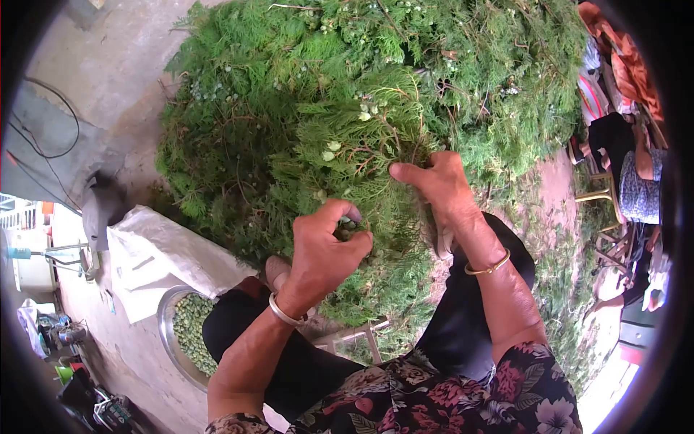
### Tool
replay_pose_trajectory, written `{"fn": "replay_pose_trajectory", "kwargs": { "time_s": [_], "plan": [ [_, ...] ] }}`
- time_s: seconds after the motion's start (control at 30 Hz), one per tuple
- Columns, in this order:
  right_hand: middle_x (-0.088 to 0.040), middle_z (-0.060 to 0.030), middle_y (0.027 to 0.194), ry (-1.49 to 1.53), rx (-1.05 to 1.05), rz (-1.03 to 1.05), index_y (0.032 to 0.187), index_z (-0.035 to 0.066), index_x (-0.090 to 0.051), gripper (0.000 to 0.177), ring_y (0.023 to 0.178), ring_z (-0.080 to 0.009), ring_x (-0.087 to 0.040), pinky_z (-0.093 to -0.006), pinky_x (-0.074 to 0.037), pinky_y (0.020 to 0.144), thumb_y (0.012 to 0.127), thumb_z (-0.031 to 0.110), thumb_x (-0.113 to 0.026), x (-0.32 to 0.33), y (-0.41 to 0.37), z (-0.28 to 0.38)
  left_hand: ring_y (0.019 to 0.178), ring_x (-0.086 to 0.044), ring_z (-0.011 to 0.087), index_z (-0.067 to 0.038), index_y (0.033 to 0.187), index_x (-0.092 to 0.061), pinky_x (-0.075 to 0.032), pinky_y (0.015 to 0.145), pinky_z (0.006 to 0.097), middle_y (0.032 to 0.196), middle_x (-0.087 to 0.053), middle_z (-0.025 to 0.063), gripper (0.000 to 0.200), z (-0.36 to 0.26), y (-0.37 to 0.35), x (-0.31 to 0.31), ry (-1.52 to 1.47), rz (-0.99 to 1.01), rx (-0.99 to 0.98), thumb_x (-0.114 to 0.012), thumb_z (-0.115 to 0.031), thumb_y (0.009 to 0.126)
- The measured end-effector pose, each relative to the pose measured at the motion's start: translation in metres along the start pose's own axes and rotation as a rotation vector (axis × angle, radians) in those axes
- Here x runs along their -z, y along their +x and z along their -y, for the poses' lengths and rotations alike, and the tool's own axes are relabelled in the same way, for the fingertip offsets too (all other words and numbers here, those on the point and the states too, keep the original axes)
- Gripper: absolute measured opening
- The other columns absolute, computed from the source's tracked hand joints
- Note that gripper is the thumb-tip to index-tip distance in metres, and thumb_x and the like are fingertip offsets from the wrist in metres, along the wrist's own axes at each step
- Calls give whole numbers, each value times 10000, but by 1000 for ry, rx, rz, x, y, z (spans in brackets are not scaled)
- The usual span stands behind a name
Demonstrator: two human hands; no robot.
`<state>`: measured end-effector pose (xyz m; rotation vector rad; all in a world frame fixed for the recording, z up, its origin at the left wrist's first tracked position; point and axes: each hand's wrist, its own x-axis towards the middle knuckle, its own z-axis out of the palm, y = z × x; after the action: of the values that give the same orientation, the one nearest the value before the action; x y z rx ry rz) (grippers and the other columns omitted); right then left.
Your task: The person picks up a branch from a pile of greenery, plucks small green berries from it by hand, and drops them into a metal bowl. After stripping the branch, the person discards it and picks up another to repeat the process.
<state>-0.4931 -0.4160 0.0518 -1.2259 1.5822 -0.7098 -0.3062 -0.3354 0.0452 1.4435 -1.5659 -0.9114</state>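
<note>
Curled fingers on my left hand [325, 242] hold several small green cones [348, 228] in the palm, the thumb and fingertips a little apart. My right hand [441, 186] pinches the stem of a leafy evergreen sprig [390, 137]. That sprig carries pale green cones [331, 150] near its tips and points away from me. Both hands are above a big heap of cut evergreen branches [253, 94], with the left hand lower and nearer my knees.
At my left knee stands a metal basin [166, 325] filled with green cones. A white sack [181, 249] lies beside it. Cables [54, 155] run along the floor at the far left. Other people [640, 173] sit at the right edge near a chair frame [603, 192].
</note>
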Motion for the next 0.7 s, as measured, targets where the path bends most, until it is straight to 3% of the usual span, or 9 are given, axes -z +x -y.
{"fn": "replay_pose_trajectory", "kwargs": {
  "time_s": [0.2,0.27,0.4,0.47,0.57,0.7],
  "plan": [
    [-543,-30,588,7,3,13,715,-40,-600,329,498,-110,-484,-289,-383,445,684,211,-809,2,0,1,603,-474,24,11,750,-573,-398,535,198,694,-561,-14,138,3,0,12,-86,77,88,-690,20,677],
    [-547,-33,592,38,13,46,712,-37,-597,323,499,-112,-483,-288,-381,444,666,195,-816,2,-2,4,592,-485,46,18,733,-560,-397,551,198,685,-547,-2,74,3,0,16,-344,118,330,-629,36,712],
    [-553,-42,597,10,-7,46,720,-42,-603,328,504,-121,-489,-298,-387,451,648,191,-823,0,-1,3,578,-509,80,-1,742,-551,-397,555,200,671,-519,7,38,2,-3,23,-511,163,333,-574,23,725],
    [-559,-51,602,-34,-31,57,721,-46,-605,338,514,-132,-500,-307,-395,462,638,194,-828,0,-1,6,557,-514,112,-30,794,-539,-387,496,218,661,-502,17,81,5,-3,28,-920,243,629,-563,-11,719],
    [-576,-60,624,97,32,31,737,-53,-606,348,527,-137,-512,-312,-404,474,643,201,-824,0,-2,6,546,-500,117,-50,849,-530,-358,432,237,662,-523,35,149,4,-5,35,-977,269,748,-577,-36,709],
    [-621,-50,671,-34,-46,28,812,-51,-663,283,600,-120,-529,-304,-445,575,689,168,-795,2,-4,15,534,-484,115,-48,853,-530,-332,401,236,672,-540,47,124,13,-7,28,-1067,161,767,-584,-61,742]
  ]
}}
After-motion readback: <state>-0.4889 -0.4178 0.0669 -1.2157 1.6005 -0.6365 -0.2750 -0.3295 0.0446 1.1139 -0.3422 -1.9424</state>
